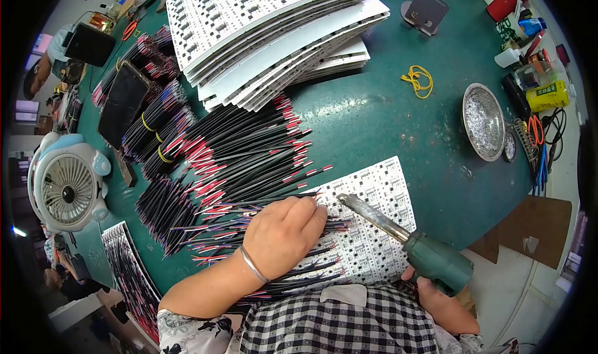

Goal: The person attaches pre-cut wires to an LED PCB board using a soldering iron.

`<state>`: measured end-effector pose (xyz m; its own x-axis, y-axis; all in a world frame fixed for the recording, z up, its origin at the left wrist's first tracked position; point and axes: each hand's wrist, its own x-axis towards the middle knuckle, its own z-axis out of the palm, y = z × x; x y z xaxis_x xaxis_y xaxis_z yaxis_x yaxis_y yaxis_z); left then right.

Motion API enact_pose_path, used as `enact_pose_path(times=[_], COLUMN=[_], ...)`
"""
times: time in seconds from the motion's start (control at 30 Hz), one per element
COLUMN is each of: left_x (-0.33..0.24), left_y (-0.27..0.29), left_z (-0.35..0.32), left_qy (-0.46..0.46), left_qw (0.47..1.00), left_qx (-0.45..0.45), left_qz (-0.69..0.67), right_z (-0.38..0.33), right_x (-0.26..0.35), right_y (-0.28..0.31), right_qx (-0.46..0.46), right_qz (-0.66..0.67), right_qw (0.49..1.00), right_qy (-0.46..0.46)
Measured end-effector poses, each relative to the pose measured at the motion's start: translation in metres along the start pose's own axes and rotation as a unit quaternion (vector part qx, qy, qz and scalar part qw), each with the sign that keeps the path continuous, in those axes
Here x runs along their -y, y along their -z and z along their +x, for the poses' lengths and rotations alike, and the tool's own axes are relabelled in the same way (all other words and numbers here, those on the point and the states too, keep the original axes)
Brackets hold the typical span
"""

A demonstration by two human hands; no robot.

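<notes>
A: Wires (249, 167) lie in a big fan on the green table (386, 123), black with red and bare ends. They look thin, light and bendy, so one wire alone will slip away easily. Better to pinch it near the stripped end, where it stays stiffer.

B: And the left hand (283, 236)?

A: It lies flat, fingers together, pressing some wires down on the white board (374, 229). It presses more than it grips. The right hand (436, 292) is closed around the green handle of the soldering iron (405, 236); its metal tip (346, 199) points to the fingertips, very near.

B: Is the board fragile?

A: It looks thin and stiff, with many small black parts. It is probably safer to hold it by the edge. The iron's barrel is likely hot, so only the handle is for holding.

B: What about the surface and the room?

A: The table is smooth and crowded: a stack (274, 36) of boards at the back, a metal dish (483, 122) on the right, a yellow band (418, 80), a small fan (68, 186) on the left. Another person sits at the far left.
</notes>
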<state>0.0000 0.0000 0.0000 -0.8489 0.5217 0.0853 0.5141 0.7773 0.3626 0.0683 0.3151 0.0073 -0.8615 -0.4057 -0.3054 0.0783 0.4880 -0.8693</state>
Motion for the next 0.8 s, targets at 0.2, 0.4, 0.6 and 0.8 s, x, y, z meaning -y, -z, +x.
enact_pose_path(times=[0.2, 0.4, 0.6, 0.8], left_x=[0.008, 0.013, 0.011, 0.005], left_y=[0.001, 0.000, 0.000, 0.006], left_z=[0.000, 0.001, 0.004, 0.005], left_qy=[-0.028, -0.063, -0.075, -0.064], left_qw=[0.999, 0.997, 0.997, 0.998], left_qx=[-0.039, -0.040, -0.027, 0.005], left_qz=[0.013, -0.013, -0.016, 0.021], right_z=[0.007, -0.002, 0.001, -0.001], right_x=[0.017, 0.004, 0.004, -0.006], right_y=[-0.014, -0.007, -0.008, -0.008], right_qx=[-0.108, -0.051, -0.072, -0.059], right_qz=[0.275, 0.111, 0.113, 0.051], right_qw=[0.951, 0.988, 0.987, 0.997], right_qy=[-0.096, -0.098, -0.087, -0.027])
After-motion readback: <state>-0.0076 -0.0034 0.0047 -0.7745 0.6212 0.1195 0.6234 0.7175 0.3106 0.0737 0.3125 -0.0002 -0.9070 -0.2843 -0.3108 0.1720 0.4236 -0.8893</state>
